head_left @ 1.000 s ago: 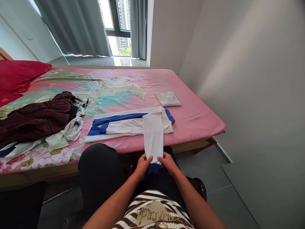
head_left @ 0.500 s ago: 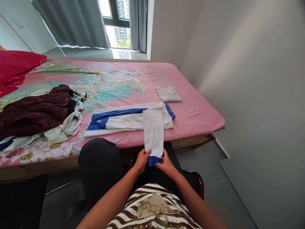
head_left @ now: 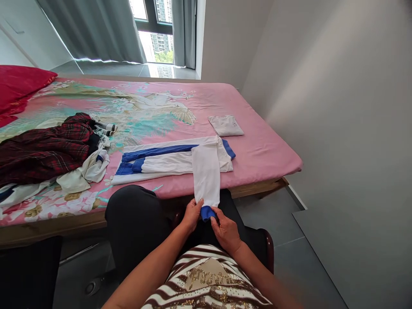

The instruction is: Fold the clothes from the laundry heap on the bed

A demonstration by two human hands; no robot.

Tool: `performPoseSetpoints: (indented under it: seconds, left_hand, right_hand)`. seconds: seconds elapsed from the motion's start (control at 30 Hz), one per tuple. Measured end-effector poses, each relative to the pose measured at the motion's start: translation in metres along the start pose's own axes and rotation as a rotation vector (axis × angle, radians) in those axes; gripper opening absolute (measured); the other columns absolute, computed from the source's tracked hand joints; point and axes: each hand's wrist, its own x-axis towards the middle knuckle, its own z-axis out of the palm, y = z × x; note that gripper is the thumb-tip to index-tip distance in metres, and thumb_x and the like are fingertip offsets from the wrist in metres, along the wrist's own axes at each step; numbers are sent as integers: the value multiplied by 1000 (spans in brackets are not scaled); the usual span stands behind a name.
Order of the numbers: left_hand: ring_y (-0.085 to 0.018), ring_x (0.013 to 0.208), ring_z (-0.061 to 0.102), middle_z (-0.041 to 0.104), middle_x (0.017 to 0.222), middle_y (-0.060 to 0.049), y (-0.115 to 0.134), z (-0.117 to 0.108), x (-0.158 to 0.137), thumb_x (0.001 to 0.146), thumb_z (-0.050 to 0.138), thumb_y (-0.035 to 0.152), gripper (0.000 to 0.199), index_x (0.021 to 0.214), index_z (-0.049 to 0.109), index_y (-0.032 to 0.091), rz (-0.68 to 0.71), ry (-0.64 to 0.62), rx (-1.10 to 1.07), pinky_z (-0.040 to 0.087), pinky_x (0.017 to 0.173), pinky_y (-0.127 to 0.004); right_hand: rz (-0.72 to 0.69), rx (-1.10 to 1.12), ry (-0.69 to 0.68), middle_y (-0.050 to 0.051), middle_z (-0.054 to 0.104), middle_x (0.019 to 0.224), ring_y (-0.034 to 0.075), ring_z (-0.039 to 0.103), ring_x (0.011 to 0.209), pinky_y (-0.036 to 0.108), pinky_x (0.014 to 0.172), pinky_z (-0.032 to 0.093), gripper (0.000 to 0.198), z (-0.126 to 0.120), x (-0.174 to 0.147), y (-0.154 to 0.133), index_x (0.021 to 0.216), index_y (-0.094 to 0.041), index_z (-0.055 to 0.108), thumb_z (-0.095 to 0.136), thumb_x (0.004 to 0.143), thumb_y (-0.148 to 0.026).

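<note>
red pillow (head_left: 22, 88) on bed (head_left: 260, 148) | grey curtains (head_left: 93, 30) | buildings (head_left: 160, 43) beyond window (head_left: 156, 27)

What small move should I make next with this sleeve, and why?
Maybe lift the near sleeve onto the garment: your left hand and right hand grip it around the blue cuff, beyond the bed, while the other sleeve lies on the garment.

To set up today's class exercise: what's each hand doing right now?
Left hand: closed, holding the white sleeve beside its blue cuff.
Right hand: closed, pinching the blue cuff.
</note>
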Motion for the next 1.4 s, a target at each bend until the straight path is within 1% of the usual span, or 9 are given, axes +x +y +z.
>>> performPoseSetpoints:
  seconds: [0.17, 0.27, 0.4, 0.53, 0.77, 0.93, 1.03, 1.23, 1.4]
  left_hand:
    - [-10, 54, 55, 65, 71, -2, 4, 4, -5, 60, 79, 44, 46, 89, 63, 12, 16, -4, 13, 44, 52, -21]
    - [-12, 60, 57, 68, 76, -5, 5, 6, -5, 59, 79, 45, 48, 89, 64, 11, 29, -15, 14, 45, 57, -22]
    - [-14, 64, 59, 69, 79, -6, 4, 5, -3, 60, 79, 44, 46, 89, 65, 12, 66, 13, 67, 46, 60, -23]
    - [-12, 65, 58, 68, 77, -3, 3, 2, -3, 58, 80, 42, 43, 85, 63, 12, 146, 86, 68, 46, 62, -21]
    - [-16, 67, 64, 70, 88, -9, 3, -6, -11, 64, 78, 44, 49, 100, 63, 13, -241, -117, 30, 49, 60, -26]
    - [-17, 63, 63, 71, 79, -10, 1, -10, -3, 58, 83, 32, 44, 92, 64, 10, -175, -62, -9, 50, 60, -28]
    - [-15, 61, 62, 71, 77, -9, -1, -10, 0, 56, 84, 32, 44, 90, 64, 10, -137, -26, 7, 49, 59, -27]
    - [-15, 63, 61, 69, 77, -7, -2, -8, -2, 54, 84, 36, 44, 85, 66, 11, -26, 34, 110, 46, 60, -25]
    - [-17, 67, 61, 68, 79, -7, 1, -8, -4, 60, 80, 36, 41, 89, 62, 12, 41, 97, 222, 46, 64, -27]
  right_hand:
    - [97, 86, 11, 3, 69, 97, 20, 65, 81, 29, 77, 45, 34, 0, 0, 2, 117, -27, 59, 45, 87, -33]
    - [145, 103, 10, 3, 69, 89, 21, 63, 76, 30, 75, 45, 48, 2, 3, 4, 125, -26, 54, 54, 78, -29]
    - [189, 132, 23, 3, 68, 103, 23, 64, 84, 32, 81, 44, 48, 4, 9, 5, 126, -27, 54, 47, 79, -24]
    - [94, 223, 50, 0, 66, 114, 23, 62, 99, 32, 91, 43, 41, 3, 7, 5, 119, -31, 60, 45, 82, -21]
    - [120, 204, 48, 4, 68, 99, 21, 64, 80, 34, 80, 48, 43, 5, -3, 6, 119, -24, 55, 51, 76, -21]
    - [435, 892, 21, 8, 61, 105, 20, 62, 86, 32, 62, 55, 60, 6, 4, 1, 132, -22, 29, 52, 79, -41]
    - [635, 1186, -142, 10, 60, 108, 21, 61, 87, 32, 57, 56, 56, 8, 14, -3, 124, -21, 40, 51, 80, -54]
    - [687, 1060, -82, 5, 62, 83, 16, 57, 71, 26, 51, 53, 36, 19, 24, -2, 96, -17, 59, 62, 68, -39]
    - [647, 1080, -129, 5, 62, 84, 15, 56, 67, 27, 51, 54, 43, 18, 23, -3, 100, -16, 60, 63, 70, -47]
